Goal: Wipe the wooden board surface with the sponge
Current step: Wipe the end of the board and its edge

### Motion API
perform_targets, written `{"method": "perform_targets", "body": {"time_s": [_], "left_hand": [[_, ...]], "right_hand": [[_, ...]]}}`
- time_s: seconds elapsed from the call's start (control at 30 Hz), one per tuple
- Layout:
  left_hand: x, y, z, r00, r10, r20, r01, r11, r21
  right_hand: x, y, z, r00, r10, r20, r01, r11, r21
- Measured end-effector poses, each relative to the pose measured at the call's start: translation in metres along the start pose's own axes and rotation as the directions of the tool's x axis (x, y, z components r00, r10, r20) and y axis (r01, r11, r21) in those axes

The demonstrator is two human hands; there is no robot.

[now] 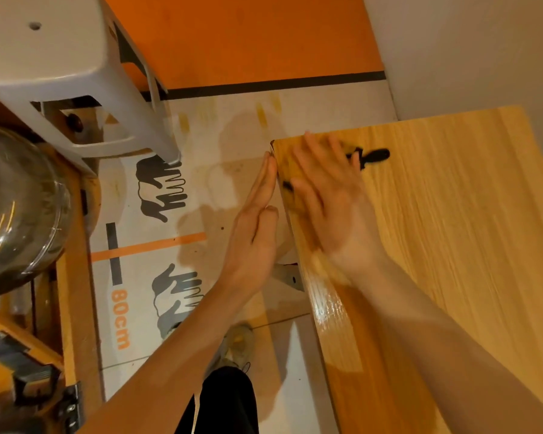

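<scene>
Honestly, can't spot any sponge. Light glossy wooden board [436, 245] filling the right of frame, probably stiff and slick. Right hand [329, 198] flat, blurred, near its upper-left corner; left hand [254, 233] straight-fingered against the edge.

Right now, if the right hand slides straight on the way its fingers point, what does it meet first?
Probably nothing solid: the right hand lies flat near the wooden board's far corner, so it would soon pass that edge. The dark thing is slightly aside; blur hides detail.

a white plastic stool [54, 57] stands far left on a pale printed floor sheet [157, 245]; an orange wall [239, 36] behind, a plain pale wall [467, 51] at far right.
</scene>
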State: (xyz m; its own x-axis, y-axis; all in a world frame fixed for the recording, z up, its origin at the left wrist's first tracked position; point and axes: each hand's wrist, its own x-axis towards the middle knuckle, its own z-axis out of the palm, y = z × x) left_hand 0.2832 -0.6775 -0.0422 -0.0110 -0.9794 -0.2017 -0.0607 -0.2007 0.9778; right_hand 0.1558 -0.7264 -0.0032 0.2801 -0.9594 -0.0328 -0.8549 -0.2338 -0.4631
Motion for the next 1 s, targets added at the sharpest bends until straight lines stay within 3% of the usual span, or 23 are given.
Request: {"method": "perform_targets", "body": {"time_s": [0.1, 0.3, 0.43, 0.5, 0.67, 0.83, 1.0], "left_hand": [[-0.001, -0.002, -0.005, 0.999, -0.024, 0.031, 0.024, 0.999, -0.021], [0.007, -0.006, -0.027, 0.990, 0.058, 0.130, -0.059, 0.998, -0.001], [0.019, 0.000, -0.035, 0.991, 0.106, 0.082, -0.108, 0.994, 0.028], [0.029, 0.001, -0.037, 0.987, 0.126, 0.095, -0.130, 0.991, 0.035], [0.040, -0.005, -0.045, 0.945, 0.239, 0.224, -0.291, 0.926, 0.241], [0.046, -0.005, -0.056, 0.902, 0.301, 0.310, -0.418, 0.790, 0.448], [0.046, 0.002, -0.056, 0.911, 0.283, 0.300, -0.401, 0.775, 0.488]], "right_hand": [[0.043, -0.011, 0.005, 0.980, 0.189, -0.062, -0.189, 0.982, 0.015], [-0.048, -0.036, 0.013, 0.989, 0.142, -0.025, -0.143, 0.990, -0.002], [-0.011, -0.053, 0.021, 0.955, 0.279, -0.101, -0.276, 0.960, 0.045], [0.015, -0.059, 0.030, 0.949, 0.289, -0.124, -0.300, 0.950, -0.080], [-0.012, -0.054, 0.045, 0.946, 0.277, -0.171, -0.317, 0.902, -0.293], [-0.063, -0.065, 0.051, 0.892, 0.381, -0.242, -0.444, 0.836, -0.322], [0.002, -0.071, 0.049, 0.875, 0.439, -0.206, -0.481, 0.839, -0.255]]}}
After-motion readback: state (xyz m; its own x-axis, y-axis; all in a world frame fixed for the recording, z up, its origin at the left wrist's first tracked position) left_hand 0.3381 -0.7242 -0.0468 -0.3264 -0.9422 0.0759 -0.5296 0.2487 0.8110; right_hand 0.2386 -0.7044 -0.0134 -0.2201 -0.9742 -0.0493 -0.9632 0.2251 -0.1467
